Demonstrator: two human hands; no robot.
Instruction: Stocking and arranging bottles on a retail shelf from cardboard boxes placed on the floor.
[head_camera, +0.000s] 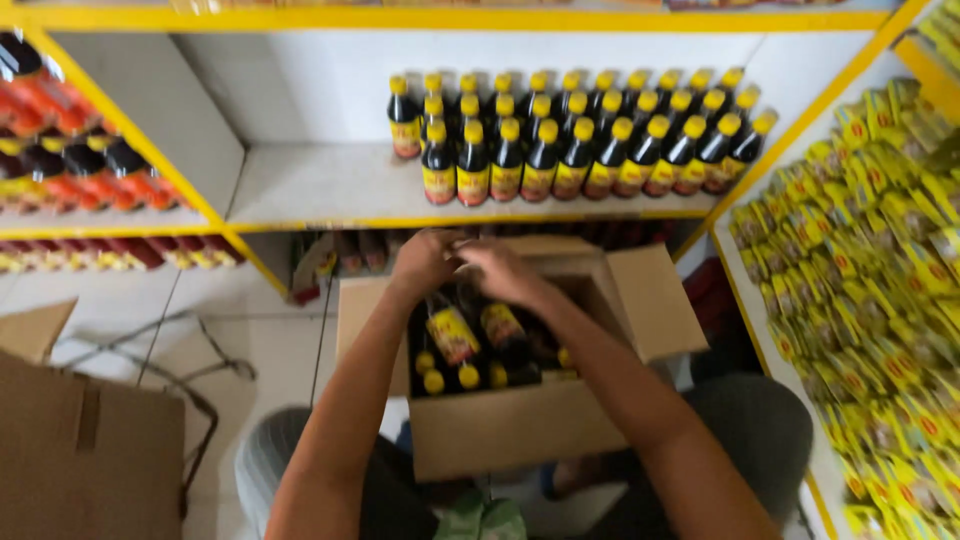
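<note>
Over box (520, 420), both hands (470, 265) together

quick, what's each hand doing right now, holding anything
Left hand: over the open cardboard box of dark bottles; grip cannot be told.
Right hand: beside the left, over the same box; cannot be told.

Shelf (330, 185) bare left of bottles (570, 150) (right side packed).
</note>
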